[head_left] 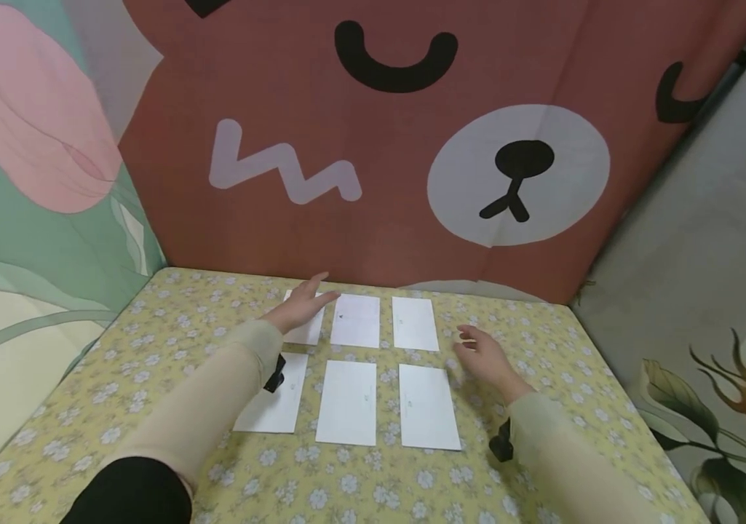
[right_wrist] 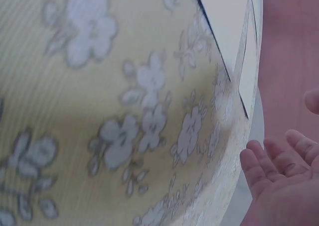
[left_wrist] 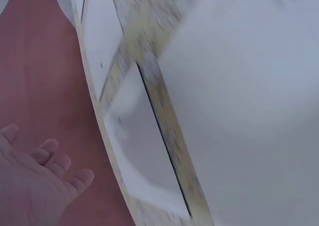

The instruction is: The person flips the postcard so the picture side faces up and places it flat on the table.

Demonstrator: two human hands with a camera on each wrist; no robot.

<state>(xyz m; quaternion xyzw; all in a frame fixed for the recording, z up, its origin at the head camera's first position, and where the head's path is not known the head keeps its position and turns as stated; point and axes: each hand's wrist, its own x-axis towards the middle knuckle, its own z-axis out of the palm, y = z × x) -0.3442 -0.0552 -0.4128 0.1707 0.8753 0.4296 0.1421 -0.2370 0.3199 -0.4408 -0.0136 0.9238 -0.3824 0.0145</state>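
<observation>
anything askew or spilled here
Nothing stands out: the six white sheets lie in two fairly even rows of three on the flowered cloth. The left hand and sleeve partly hide the two leftmost.

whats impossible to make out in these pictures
Mark on the back middle card, head view: too small to read.
Back left card, head view: partly hidden by the left hand.
Front left card, head view: partly hidden by left sleeve.
Right hand, right wrist view: cut off by the frame edge.

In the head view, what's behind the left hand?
A white card, its lower part showing. The left hand covers its middle, so any marks there cannot be seen.
</observation>
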